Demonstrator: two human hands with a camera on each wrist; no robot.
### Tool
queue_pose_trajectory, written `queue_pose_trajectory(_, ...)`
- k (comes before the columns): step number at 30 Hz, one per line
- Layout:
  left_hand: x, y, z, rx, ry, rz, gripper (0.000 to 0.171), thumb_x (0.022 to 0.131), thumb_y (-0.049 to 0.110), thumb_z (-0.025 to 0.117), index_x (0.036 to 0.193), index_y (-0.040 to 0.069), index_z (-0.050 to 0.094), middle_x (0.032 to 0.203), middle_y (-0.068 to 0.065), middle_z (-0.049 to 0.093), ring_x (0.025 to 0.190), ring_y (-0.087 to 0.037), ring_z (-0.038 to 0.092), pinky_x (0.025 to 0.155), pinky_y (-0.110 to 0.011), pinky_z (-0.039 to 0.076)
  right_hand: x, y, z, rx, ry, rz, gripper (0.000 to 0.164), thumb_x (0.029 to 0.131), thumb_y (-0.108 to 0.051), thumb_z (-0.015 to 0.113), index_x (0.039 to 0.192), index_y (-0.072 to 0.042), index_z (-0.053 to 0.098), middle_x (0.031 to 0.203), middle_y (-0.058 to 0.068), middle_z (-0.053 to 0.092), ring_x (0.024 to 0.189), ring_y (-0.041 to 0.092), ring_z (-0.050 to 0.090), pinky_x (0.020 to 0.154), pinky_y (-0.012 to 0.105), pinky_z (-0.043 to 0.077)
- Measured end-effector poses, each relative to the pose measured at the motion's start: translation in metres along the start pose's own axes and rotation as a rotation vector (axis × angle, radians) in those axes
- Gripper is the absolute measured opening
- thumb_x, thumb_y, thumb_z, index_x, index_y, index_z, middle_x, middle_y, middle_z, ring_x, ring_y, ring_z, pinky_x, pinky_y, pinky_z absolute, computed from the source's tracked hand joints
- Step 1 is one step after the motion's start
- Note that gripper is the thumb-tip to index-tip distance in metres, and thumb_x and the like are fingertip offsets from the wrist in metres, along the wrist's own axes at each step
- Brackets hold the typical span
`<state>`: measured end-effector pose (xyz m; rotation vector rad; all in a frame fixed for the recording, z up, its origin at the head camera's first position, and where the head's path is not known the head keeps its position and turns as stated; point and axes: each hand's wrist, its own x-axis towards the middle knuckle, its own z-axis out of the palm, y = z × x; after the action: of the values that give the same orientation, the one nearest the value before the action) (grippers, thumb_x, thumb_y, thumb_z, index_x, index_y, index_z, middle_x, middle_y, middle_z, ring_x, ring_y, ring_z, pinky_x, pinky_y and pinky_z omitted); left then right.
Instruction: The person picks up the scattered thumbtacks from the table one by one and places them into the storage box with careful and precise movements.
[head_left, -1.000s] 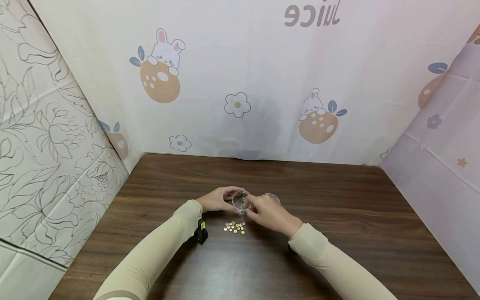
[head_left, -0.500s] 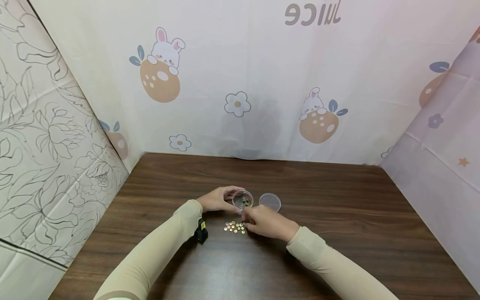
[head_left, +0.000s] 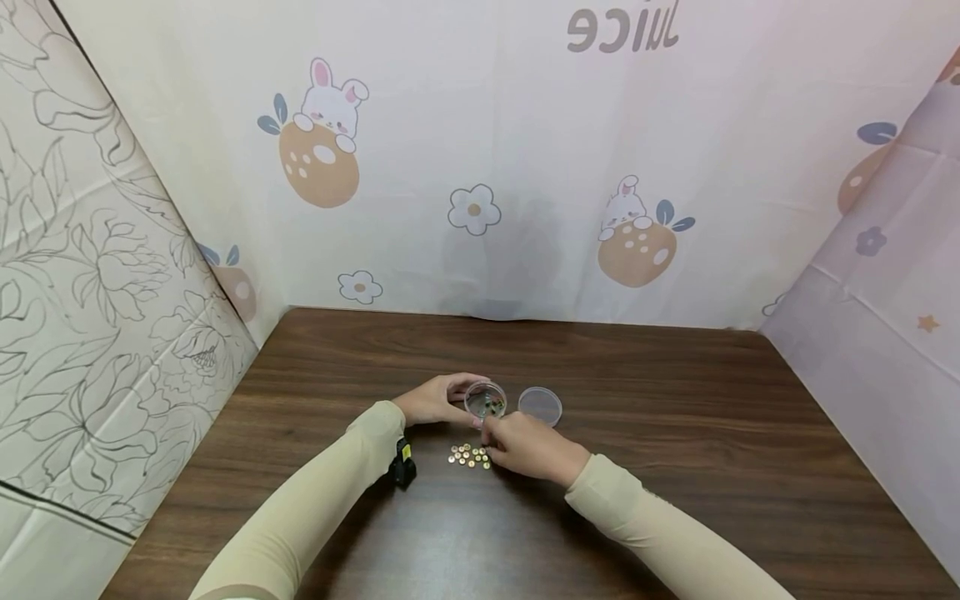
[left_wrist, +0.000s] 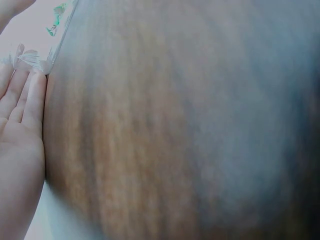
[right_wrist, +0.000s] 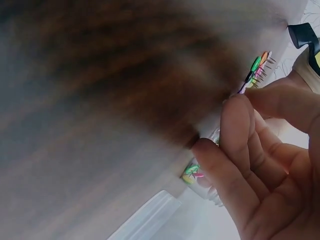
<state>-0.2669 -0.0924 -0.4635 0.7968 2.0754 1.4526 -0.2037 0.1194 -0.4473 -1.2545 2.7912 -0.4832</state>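
My left hand (head_left: 433, 402) holds a clear round plastic box (head_left: 475, 402) from its left side, fingers behind it and thumb in front. Some small coloured thumbtacks (head_left: 492, 407) lie inside the box. In front of it, several thumbtacks (head_left: 471, 464) are spread on the table; the right wrist view shows their coloured heads (right_wrist: 256, 63) down and points sticking up. My right hand (head_left: 531, 446) is at the right edge of this group, its thumb and forefinger pinching a thumbtack (right_wrist: 242, 90) that they mostly cover. The left wrist view catches only part of the left hand (left_wrist: 21, 135) and the box.
A clear round lid (head_left: 540, 404) lies on the brown wooden table (head_left: 675, 400) right of the box, behind my right hand. A black wrist device (head_left: 403, 467) sits under the left cuff. Patterned cloth walls (head_left: 480, 125) stand at the back and sides.
My right hand has come out of the box and moved toward me to the loose thumbtacks, uncovering the lid and the box's contents. My left hand stays on the box.
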Motion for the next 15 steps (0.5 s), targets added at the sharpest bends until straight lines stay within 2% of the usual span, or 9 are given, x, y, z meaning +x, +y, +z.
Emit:
queue_pose_trajectory(8,0.0003,-0.0002,-0.0004,-0.022,-0.016,0.028,0.075,0.078,0.018,0.076,0.142,0.007,0.037,0.136,-0.013,0.049,0.122,-0.025,0.045,0.103,-0.049,0.038,0.0019,-0.0007,0.0029,-0.051,0.032,0.009,0.006,0.081,-0.01,0.064,0.081,-0.015,0.061,0.071,-0.007,0.061,0.057,-0.001,0.049,0.05,0.024,0.049)
queue_pose_trajectory(15,-0.0001,-0.0014,0.0005,-0.024,-0.008,0.017,0.075,0.078,0.019,0.077,0.141,0.009,0.039,0.135,-0.011,0.05,0.122,-0.023,0.045,0.104,-0.048,0.038,0.0025,-0.0011,0.0042,-0.086,0.03,0.004,0.007,0.084,-0.012,0.063,0.078,-0.016,0.061,0.067,-0.008,0.059,0.054,0.0,0.047,0.047,0.025,0.047)
